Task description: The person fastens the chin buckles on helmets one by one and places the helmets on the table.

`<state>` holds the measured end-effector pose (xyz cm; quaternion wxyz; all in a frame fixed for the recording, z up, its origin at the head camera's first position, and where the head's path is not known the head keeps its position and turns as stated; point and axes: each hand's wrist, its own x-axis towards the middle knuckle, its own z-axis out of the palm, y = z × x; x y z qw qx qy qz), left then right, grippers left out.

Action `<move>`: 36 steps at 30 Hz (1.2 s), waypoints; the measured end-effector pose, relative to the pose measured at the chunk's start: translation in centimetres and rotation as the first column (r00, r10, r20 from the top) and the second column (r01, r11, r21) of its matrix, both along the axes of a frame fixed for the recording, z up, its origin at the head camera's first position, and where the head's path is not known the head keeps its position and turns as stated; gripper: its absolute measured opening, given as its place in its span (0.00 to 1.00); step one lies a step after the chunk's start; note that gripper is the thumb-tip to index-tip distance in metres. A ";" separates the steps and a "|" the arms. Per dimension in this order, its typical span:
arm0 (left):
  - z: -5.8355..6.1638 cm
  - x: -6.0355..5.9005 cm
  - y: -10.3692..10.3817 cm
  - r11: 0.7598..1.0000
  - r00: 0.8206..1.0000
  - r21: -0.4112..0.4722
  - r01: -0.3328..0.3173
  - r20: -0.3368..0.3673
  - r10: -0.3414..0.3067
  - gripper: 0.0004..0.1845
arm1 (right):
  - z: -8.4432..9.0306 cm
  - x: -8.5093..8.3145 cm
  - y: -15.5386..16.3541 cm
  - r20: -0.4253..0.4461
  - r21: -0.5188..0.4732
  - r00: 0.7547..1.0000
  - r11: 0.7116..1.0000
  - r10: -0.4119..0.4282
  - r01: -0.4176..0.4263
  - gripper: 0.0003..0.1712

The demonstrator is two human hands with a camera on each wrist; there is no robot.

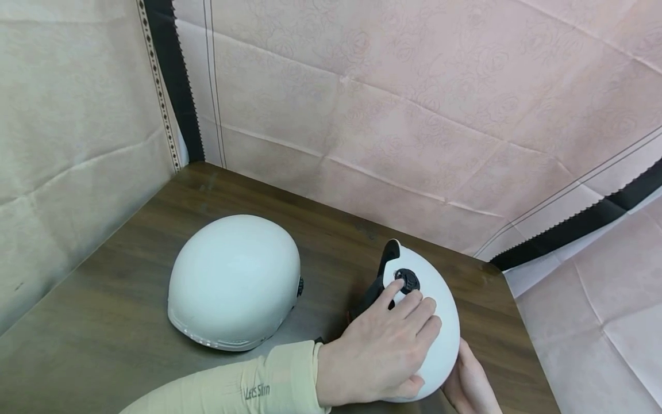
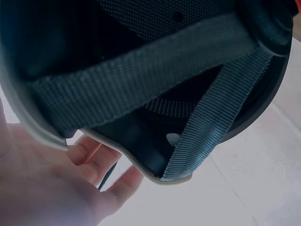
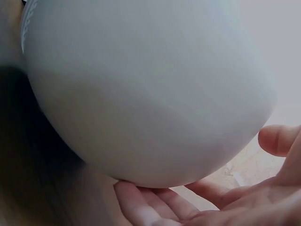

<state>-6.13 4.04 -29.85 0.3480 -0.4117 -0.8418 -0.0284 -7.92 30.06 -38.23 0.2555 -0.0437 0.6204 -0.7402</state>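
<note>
A white helmet (image 1: 439,322) is tilted on its side at the right of the table, its dark opening facing left. My left hand (image 1: 383,348) lies across the shell, its index fingertip touching a black round knob (image 1: 408,280) on the helmet's side. Dark webbing straps (image 2: 146,73) cross the padded inside in the left wrist view, with that hand's fingers by the rim. From the right, my right hand (image 1: 470,379) supports the shell; in the right wrist view its fingers (image 3: 141,202) touch the smooth dome from below, the thumb spread apart.
A second white helmet (image 1: 235,282) sits dome up on the brown wooden table (image 1: 129,276), left of the hands. It has a black part (image 1: 300,286) at its right edge. Pale patterned cloth (image 1: 362,103) hangs behind the table and along both sides.
</note>
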 end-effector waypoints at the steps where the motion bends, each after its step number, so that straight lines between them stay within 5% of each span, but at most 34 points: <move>1: 0.0 0.0 0.0 1.000 1.000 -0.006 0.002 0.010 -0.002 0.29 | 0.0 0.0 0.0 -0.001 0.004 1.000 1.000 -0.003 0.003 0.24; 10: 0.0 0.2 0.0 1.000 1.000 -0.012 -0.005 0.004 0.005 0.31 | 0.0 0.0 -0.1 -0.037 -0.024 0.999 1.000 -0.003 0.002 0.26; 18: 0.0 0.2 0.0 1.000 1.000 -0.008 -0.011 -0.003 0.011 0.30 | 0.2 0.1 -0.7 -0.044 0.109 0.994 0.989 -0.097 0.102 0.28; 36: 0.4 0.1 -0.1 0.998 0.993 -0.016 -0.062 -0.099 0.060 0.31 | 0.0 -0.1 -1.1 -0.089 0.018 0.994 0.998 -0.062 0.064 0.25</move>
